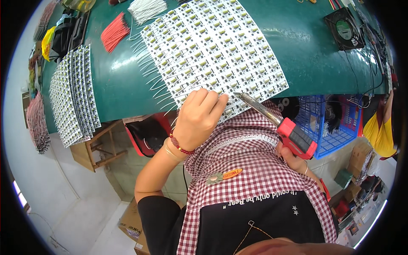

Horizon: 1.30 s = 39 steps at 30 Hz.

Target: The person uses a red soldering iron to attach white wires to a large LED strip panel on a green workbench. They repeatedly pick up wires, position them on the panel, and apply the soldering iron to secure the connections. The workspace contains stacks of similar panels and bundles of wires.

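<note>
The person's left hand (197, 119) lies palm-down on the near edge of a large white panel of small circuit boards (214, 49), each board dotted with yellowish and dark parts; its fingers (208, 100) are held close together and bent, pressing flat on the panel rather than gripping anything. A red bead bracelet (180, 146) and a thin pale band circle that wrist. The right hand (293, 159) is wrapped around the red-and-black handle of a soldering iron (282, 123), its fingers mostly hidden behind the handle (only the knuckles and thumb side show). The iron's metal tip points up and left, ending just right of the left fingertips, at the panel's near edge; whether it touches a board cannot be told. The panel rests on a dark green desk (314, 63), with thin white wire leads (151, 80) sticking out along its left side. Farther left of the left hand, a fanned stack of similar white board strips (74, 97) hangs over the desk's edge, and a bundle of red wires (114, 32) lies beyond them. Far beyond the right hand sits a black square fan (344, 29); a blue plastic basket (329, 125) stands just right of the iron's handle, below the desk.
</note>
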Motion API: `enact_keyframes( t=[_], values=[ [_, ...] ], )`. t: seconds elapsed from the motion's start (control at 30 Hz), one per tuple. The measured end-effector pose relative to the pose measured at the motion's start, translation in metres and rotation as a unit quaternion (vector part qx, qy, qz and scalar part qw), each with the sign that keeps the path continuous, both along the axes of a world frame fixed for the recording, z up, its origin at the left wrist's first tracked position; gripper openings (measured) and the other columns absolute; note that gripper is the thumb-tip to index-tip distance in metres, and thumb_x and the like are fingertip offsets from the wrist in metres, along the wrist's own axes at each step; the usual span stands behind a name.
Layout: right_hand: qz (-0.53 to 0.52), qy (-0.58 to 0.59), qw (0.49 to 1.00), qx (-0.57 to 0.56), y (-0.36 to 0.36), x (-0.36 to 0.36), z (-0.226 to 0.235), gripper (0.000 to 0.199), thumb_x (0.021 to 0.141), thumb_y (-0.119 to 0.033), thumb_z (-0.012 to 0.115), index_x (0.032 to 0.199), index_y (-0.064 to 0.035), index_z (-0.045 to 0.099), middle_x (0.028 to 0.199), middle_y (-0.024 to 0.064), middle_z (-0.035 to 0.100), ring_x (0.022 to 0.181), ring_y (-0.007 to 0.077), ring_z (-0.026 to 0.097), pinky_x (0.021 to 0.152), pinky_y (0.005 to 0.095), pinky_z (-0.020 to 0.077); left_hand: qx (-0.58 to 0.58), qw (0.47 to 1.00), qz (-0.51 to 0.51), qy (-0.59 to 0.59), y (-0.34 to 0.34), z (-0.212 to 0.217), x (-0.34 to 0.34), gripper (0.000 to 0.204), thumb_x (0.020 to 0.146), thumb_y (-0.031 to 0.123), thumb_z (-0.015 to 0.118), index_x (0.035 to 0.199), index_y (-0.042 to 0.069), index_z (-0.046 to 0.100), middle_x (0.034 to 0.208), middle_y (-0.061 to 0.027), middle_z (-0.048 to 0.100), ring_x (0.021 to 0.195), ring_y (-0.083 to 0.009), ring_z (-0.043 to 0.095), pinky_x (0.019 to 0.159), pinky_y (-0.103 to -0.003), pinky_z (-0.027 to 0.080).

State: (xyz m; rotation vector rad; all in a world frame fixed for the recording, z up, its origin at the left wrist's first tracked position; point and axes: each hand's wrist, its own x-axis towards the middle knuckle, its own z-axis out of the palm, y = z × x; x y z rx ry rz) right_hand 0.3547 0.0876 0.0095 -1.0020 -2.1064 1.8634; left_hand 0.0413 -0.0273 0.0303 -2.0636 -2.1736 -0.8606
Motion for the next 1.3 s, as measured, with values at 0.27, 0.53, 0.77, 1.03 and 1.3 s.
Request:
enact_keyframes(
  t=[0.27,0.53,0.77,1.03,1.3],
  values=[
    [0.0,0.01,0.997,-0.071,0.002,0.003,-0.003,0.012,0.085,-0.011,0.064,0.092,-0.0014,0.065,0.077,0.0044,0.062,0.069,0.0149,0.06,0.064,0.0287,0.0481,0.033,0.998,0.002,0.045,-0.004,0.004,-0.001,0.033,0.065,-0.002,0.064,0.098,0.0,0.068,0.069,-0.0035,0.042,0.066,-0.0184,0.049,0.06,-0.033,0.04],
    [0.004,0.052,0.996,-0.068,0.006,-0.006,-0.006,0.014,0.09,-0.01,0.061,0.1,-0.0002,0.064,0.082,0.003,0.061,0.076,0.0125,0.059,0.068,0.0291,0.0479,0.019,0.999,0.007,0.044,0.0,0.0,0.001,0.03,0.07,-0.001,0.065,0.099,-0.002,0.068,0.067,-0.0032,0.039,0.063,-0.0173,0.045,0.057,-0.031,0.037],
    [0.0,0.004,0.998,-0.064,0.004,-0.006,-0.008,0.016,0.086,-0.011,0.065,0.099,-0.0013,0.065,0.085,0.0061,0.064,0.076,0.0169,0.062,0.067,0.0318,0.0488,0.015,0.999,0.015,0.044,0.001,-0.001,0.002,0.028,0.072,-0.001,0.065,0.1,-0.002,0.067,0.067,-0.0038,0.039,0.062,-0.0175,0.044,0.056,-0.031,0.036],
    [0.029,-0.026,0.999,0.031,0.007,0.001,-0.018,0.018,0.076,-0.012,0.07,0.091,-0.0026,0.066,0.081,0.0092,0.065,0.071,0.0249,0.063,0.061,0.0341,0.0478,0.028,0.998,0.021,0.049,0.002,-0.002,0.005,0.029,0.071,0.0,0.064,0.099,-0.004,0.067,0.067,-0.0043,0.04,0.063,-0.018,0.045,0.057,-0.031,0.037],
    [0.012,-0.013,1.0,0.025,0.008,-0.002,-0.012,0.016,0.076,-0.012,0.069,0.089,-0.0025,0.066,0.079,0.0089,0.064,0.066,0.0254,0.062,0.06,0.034,0.0478,0.026,0.999,0.019,0.041,0.003,-0.003,0.006,0.029,0.07,0.0,0.065,0.099,-0.005,0.066,0.068,-0.0046,0.041,0.063,-0.0183,0.046,0.058,-0.031,0.038]
  ],
)
